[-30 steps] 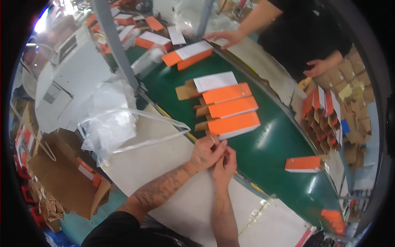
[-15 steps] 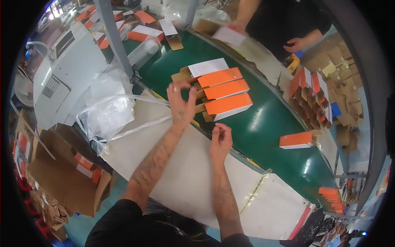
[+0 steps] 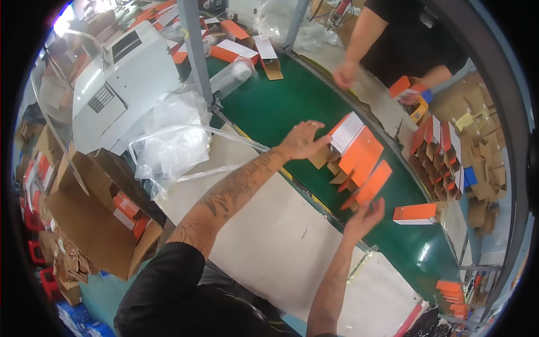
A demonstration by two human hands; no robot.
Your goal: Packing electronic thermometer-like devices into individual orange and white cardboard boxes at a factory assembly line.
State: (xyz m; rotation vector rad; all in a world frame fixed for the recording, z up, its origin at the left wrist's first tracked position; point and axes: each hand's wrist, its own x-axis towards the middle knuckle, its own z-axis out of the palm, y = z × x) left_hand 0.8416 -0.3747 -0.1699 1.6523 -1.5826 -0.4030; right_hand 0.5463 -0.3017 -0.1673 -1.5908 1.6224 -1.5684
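A: Where do we find our hands?

B: Our left hand (image 3: 302, 140) reaches out over the green conveyor belt (image 3: 269, 106), fingers spread wide, fingertips touching the near edge of the white-topped carton (image 3: 347, 131) at the head of a cluster of orange cartons (image 3: 361, 150). It holds nothing closed.

A: And the right?

B: Our right hand (image 3: 364, 219) is raised at the belt's near edge, palm up, fingers loosely open. The lowest carton of the cluster, a tilted orange carton (image 3: 372, 183), sits just above its fingertips; we cannot tell whether they touch it.

A: Location of the cartons?

B: The cluster lies on the belt between both hands, cartons overlapping, brown flaps open toward us. A single orange carton (image 3: 414, 213) lies apart, further right on the belt.

A: Surroundings?

B: A pale worktable (image 3: 269, 247) lies under our forearms; a clear plastic bag (image 3: 174, 135) sits at its left. Across the belt, another person's hand (image 3: 345, 73) rests on the far edge.
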